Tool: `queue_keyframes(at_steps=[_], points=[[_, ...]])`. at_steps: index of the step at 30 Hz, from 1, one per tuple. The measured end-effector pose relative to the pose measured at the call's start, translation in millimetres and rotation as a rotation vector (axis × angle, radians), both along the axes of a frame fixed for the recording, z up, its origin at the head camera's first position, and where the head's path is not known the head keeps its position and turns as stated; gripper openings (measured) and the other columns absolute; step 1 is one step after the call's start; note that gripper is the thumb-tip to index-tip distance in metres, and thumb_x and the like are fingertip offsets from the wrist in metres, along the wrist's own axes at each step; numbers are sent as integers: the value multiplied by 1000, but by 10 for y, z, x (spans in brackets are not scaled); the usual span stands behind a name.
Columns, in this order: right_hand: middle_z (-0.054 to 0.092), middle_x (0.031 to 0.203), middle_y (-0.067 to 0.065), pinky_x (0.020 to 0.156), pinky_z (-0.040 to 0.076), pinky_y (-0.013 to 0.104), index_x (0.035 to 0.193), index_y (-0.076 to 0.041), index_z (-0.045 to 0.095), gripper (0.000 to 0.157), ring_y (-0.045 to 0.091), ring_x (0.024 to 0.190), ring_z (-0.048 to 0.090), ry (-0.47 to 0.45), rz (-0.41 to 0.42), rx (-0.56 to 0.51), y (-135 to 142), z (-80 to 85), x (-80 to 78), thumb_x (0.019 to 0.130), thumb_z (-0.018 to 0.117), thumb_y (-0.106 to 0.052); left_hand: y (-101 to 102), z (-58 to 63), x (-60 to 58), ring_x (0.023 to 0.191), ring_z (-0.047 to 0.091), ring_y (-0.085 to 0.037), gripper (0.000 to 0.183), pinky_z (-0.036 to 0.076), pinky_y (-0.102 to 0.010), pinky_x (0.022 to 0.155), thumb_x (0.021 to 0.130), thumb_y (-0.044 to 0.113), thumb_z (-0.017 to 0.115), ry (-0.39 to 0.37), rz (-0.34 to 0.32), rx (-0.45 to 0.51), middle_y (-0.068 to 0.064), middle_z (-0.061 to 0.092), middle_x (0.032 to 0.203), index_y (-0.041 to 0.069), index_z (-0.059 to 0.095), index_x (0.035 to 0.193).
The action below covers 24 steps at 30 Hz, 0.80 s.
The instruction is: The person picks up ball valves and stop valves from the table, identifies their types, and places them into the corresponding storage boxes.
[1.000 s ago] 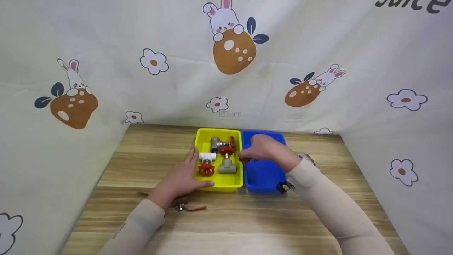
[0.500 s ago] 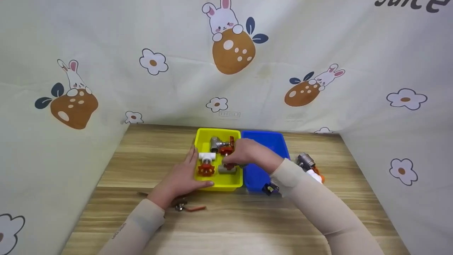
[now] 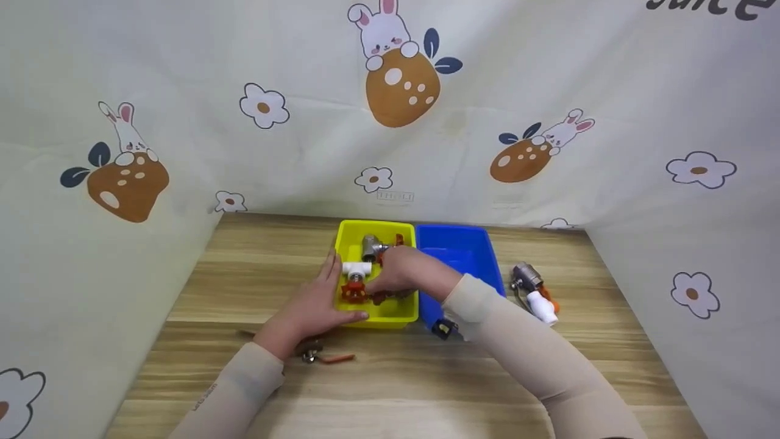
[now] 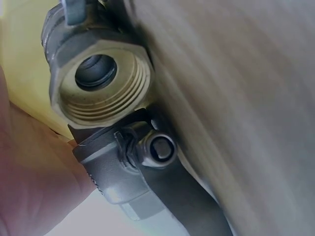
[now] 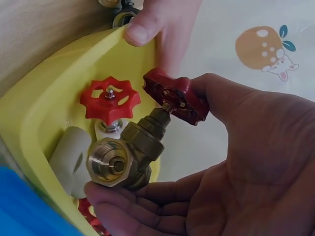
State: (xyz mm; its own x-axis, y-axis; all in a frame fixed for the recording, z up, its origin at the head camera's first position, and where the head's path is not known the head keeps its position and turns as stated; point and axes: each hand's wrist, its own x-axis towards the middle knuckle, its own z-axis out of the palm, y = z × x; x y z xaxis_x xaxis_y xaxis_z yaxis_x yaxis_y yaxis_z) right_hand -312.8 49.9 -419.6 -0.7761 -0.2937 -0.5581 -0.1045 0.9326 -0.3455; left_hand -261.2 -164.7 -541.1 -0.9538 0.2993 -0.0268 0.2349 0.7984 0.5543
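Apparent step: placement. Right hand (image 5: 251,142) clamps 1 brass handwheel valve (image 5: 143,141) over the yellow bin (image 3: 390,313); left hand (image 3: 309,305), thumb and fingers apart, rests against it. Next, likely: lower the valve, release.

tilted red-wheeled brass valve (image 5: 142,142)

The valve (image 5: 143,140) looks brassy metal, the yellow bin (image 3: 390,313) smooth plastic, the tabletop (image 3: 402,384) wood-grained.
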Motion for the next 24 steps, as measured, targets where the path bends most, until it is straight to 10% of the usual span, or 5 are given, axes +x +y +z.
queue_keyframes(at_steps=[24], points=[[83, 102, 6, 92, 62, 36, 91, -15, 90, 25, 22, 85, 71, -186, -119, 159, -263, -42, 11, 97, 86, -39, -4, 3, -10, 154, 41, -54, 142, 38, -64, 125, 83, 87, 74, 0, -4, 0, -13, -5, 185, 8, 3, 177]])
